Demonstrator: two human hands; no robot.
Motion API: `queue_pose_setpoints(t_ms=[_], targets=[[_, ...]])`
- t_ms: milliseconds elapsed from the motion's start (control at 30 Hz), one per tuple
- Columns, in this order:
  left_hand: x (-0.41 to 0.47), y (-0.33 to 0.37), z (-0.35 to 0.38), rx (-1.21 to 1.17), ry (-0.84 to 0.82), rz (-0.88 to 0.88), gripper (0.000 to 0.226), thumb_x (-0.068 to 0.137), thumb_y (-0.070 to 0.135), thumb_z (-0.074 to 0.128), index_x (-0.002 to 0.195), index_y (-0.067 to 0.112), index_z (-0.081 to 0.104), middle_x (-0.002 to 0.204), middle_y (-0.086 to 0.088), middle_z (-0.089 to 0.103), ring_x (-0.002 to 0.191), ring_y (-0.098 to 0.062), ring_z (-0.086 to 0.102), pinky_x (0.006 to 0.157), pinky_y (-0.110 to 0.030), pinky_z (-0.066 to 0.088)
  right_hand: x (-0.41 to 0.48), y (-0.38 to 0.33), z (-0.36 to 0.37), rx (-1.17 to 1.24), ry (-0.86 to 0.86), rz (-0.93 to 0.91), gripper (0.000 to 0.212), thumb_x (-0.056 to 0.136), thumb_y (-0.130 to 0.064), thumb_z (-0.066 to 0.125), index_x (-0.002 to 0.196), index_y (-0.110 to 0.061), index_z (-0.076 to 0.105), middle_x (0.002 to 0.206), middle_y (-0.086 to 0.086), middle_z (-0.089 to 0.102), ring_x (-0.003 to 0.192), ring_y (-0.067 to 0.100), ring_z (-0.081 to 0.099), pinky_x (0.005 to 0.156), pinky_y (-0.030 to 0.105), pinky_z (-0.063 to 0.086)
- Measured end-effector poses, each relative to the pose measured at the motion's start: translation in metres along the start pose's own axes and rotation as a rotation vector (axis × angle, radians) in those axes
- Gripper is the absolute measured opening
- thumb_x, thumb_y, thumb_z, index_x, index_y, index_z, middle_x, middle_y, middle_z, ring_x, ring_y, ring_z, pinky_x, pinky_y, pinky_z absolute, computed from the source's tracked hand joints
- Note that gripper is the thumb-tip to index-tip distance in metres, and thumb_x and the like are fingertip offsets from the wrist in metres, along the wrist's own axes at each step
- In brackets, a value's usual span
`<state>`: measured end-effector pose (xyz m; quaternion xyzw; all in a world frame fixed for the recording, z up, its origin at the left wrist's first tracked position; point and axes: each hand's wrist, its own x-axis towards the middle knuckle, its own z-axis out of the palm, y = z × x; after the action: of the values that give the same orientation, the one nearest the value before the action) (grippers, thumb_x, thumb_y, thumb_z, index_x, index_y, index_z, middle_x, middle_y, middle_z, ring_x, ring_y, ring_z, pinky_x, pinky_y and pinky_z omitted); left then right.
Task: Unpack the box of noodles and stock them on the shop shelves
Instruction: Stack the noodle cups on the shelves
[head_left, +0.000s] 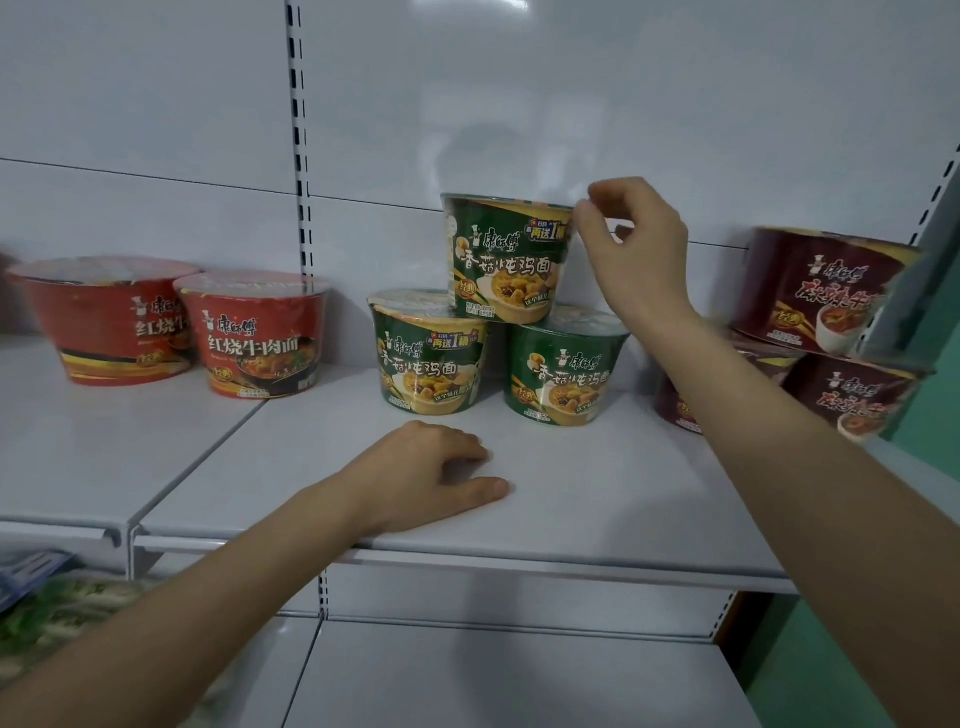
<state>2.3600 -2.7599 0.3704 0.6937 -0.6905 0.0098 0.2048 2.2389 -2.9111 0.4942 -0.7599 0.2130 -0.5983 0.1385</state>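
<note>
Three green noodle bowls stand stacked mid-shelf: two at the bottom (431, 358) (563, 371) and one on top (506, 257), straddling both. My right hand (631, 254) is at the top bowl's right rim, thumb just touching it, fingers loosely curled and holding nothing. My left hand (436, 475) rests on the white shelf (597, 493) in front of the stack, also holding nothing. The noodle box is out of view.
Two red noodle bowls (260, 338) (111, 322) stand on the shelf to the left. Dark maroon bowls (821, 291) are stacked at the right end, partly behind my right forearm. A lower shelf (493, 675) runs beneath, with packaged goods (57, 613) at its left.
</note>
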Motion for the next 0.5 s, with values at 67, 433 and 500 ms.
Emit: queue_pose_setpoints(t_ms=[67, 433, 500], targets=[[0.0, -0.002, 0.001, 0.058, 0.025, 0.017, 0.084, 0.07, 0.083, 0.027, 0.107, 0.018, 0.066, 0.11, 0.0, 0.067, 0.1, -0.017, 0.059, 0.091, -0.036, 0.048, -0.007, -0.012, 0.002, 0.045, -0.013, -0.052, 0.024, 0.091, -0.021, 0.054, 0.109, -0.006, 0.06, 0.1, -0.004, 0.061, 0.09, 0.006, 0.054, 0.074, 0.009, 0.041], [-0.029, -0.021, -0.025, 0.251, 0.159, 0.036, 0.044, 0.09, 0.052, 0.039, 0.095, 0.016, 0.064, 0.093, -0.003, 0.066, 0.086, -0.023, 0.058, 0.068, -0.03, 0.044, -0.024, -0.085, 0.07, 0.087, -0.244, -0.18, 0.022, 0.092, -0.021, 0.053, 0.109, -0.009, 0.061, 0.098, -0.009, 0.057, 0.092, 0.005, 0.054, 0.081, 0.016, 0.044], [-0.046, -0.043, -0.039, 0.287, 0.17, 0.047, 0.041, 0.092, 0.048, 0.039, 0.091, 0.015, 0.063, 0.092, -0.004, 0.066, 0.086, -0.024, 0.057, 0.065, -0.03, 0.04, -0.024, -0.097, 0.089, 0.081, -0.259, -0.183, 0.023, 0.092, -0.021, 0.053, 0.111, -0.009, 0.06, 0.099, -0.009, 0.057, 0.093, 0.005, 0.054, 0.082, 0.018, 0.045]])
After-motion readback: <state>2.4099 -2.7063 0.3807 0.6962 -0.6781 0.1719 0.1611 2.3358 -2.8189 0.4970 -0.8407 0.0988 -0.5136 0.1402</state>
